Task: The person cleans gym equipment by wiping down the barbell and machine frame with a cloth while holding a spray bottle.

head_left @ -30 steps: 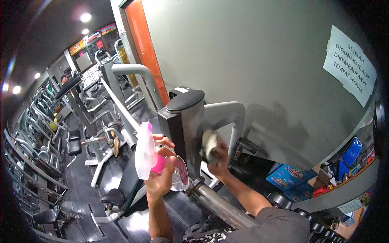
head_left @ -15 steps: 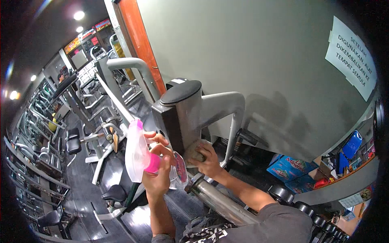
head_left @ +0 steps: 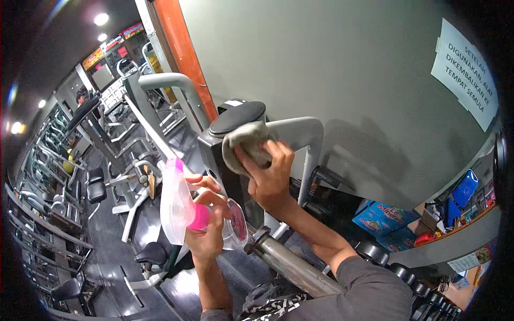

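A clear spray bottle [head_left: 179, 206] with a pink collar is held in my left hand [head_left: 208, 227], whose fingers wrap round its neck. My right hand [head_left: 272, 176] grips a grey-beige cloth [head_left: 247, 145] against the upper part of the machine's dark upright, just under its round black pad [head_left: 237, 117]. The bottle's body, with a pink label, shows behind my left hand, beside the foot of the upright. Below both hands a metal bar [head_left: 294, 265] slants down to the right.
A grey curved handle [head_left: 313, 134] stands right of the upright, near the wall. Blue boxes [head_left: 383, 219] and dumbbells [head_left: 375, 251] are at the right. More gym machines fill the left, with a person [head_left: 81, 97] far back.
My right hand and the cloth went down the upright, then rose to just below the pad. My left hand still holds the spray bottle, slightly farther left in view.
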